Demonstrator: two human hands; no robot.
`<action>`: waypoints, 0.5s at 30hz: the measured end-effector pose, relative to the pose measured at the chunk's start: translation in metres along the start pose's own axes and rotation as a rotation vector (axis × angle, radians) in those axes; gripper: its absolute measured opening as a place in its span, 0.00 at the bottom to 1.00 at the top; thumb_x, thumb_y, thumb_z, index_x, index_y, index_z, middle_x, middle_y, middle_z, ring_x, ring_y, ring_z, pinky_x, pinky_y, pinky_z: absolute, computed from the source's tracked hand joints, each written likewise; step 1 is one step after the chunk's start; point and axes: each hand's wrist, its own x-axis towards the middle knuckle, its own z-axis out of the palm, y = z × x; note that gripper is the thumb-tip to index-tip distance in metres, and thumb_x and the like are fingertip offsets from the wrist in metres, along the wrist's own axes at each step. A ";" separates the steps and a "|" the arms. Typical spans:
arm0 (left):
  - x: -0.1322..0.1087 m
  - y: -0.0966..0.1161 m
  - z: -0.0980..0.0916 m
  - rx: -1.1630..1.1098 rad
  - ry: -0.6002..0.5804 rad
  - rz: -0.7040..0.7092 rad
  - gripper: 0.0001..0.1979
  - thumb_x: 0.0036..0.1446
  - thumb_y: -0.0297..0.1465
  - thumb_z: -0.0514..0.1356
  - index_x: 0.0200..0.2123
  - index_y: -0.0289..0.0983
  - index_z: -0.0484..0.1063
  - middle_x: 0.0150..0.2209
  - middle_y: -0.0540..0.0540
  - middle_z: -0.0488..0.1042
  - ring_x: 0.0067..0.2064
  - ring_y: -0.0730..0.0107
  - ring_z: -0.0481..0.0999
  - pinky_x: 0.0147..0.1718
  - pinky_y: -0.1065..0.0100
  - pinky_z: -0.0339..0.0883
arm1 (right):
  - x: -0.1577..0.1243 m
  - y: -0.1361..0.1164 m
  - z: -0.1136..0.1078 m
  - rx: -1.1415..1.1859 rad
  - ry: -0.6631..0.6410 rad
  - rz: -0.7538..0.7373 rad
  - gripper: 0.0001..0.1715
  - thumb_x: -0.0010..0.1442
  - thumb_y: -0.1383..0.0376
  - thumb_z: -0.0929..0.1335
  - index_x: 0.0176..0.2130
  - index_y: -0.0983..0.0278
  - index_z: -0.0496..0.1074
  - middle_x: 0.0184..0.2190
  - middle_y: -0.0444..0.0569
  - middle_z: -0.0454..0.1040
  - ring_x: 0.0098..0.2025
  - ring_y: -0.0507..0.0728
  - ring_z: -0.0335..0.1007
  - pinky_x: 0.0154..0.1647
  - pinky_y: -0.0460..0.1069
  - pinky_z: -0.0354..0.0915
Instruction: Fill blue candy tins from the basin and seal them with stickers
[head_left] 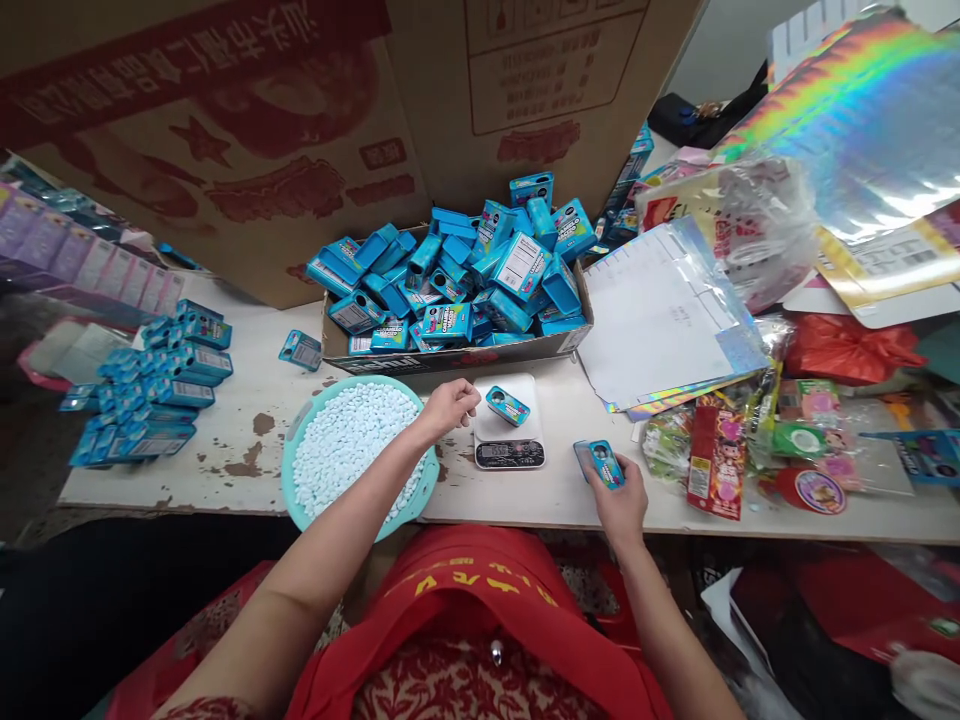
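A small white digital scale (pixel 510 440) sits at the table's front edge with an open blue tin (pixel 508 404) on its platform. My left hand (pixel 450 405) hovers just left of the scale, fingers pinched together; what they hold is too small to name. Below it a teal bowl (pixel 296 455) is filled with small white candies (pixel 352 440). My right hand (pixel 619 500) rests on the table to the right of the scale, closed round another blue tin (pixel 604 462).
A cardboard tray (pixel 450 355) piled with blue boxes stands behind the scale. Stacked blue boxes (pixel 157 385) lie at left, one loose box (pixel 301 350) near the tray. Big cartons rise behind. Holographic sheets (pixel 667 310) and packaged toys (pixel 750 450) crowd the right.
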 end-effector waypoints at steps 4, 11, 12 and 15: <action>-0.001 0.002 0.006 0.317 0.019 0.089 0.07 0.56 0.34 0.54 0.31 0.36 0.68 0.24 0.49 0.72 0.23 0.73 0.70 0.24 0.72 0.59 | -0.002 0.002 -0.002 0.006 0.023 -0.016 0.32 0.43 0.46 0.69 0.40 0.66 0.69 0.36 0.52 0.70 0.39 0.61 0.65 0.46 0.60 0.61; 0.010 0.009 0.029 1.038 -0.044 0.316 0.13 0.59 0.25 0.48 0.42 0.39 0.70 0.40 0.41 0.75 0.39 0.61 0.75 0.33 0.67 0.60 | -0.007 -0.017 -0.002 0.037 0.011 0.034 0.35 0.40 0.45 0.71 0.40 0.67 0.71 0.35 0.51 0.72 0.36 0.59 0.66 0.43 0.55 0.63; 0.011 0.009 0.030 1.083 -0.079 0.332 0.14 0.59 0.23 0.48 0.42 0.38 0.70 0.40 0.40 0.75 0.39 0.61 0.75 0.34 0.67 0.61 | -0.007 -0.022 0.000 0.040 0.004 0.019 0.35 0.41 0.45 0.71 0.41 0.67 0.72 0.36 0.51 0.72 0.36 0.59 0.66 0.43 0.55 0.63; 0.010 0.010 0.030 1.206 -0.165 0.390 0.14 0.59 0.22 0.47 0.43 0.35 0.69 0.39 0.39 0.75 0.40 0.61 0.75 0.33 0.68 0.62 | -0.006 -0.038 0.009 0.045 -0.022 -0.019 0.36 0.41 0.45 0.71 0.42 0.67 0.72 0.35 0.51 0.73 0.36 0.58 0.67 0.42 0.53 0.63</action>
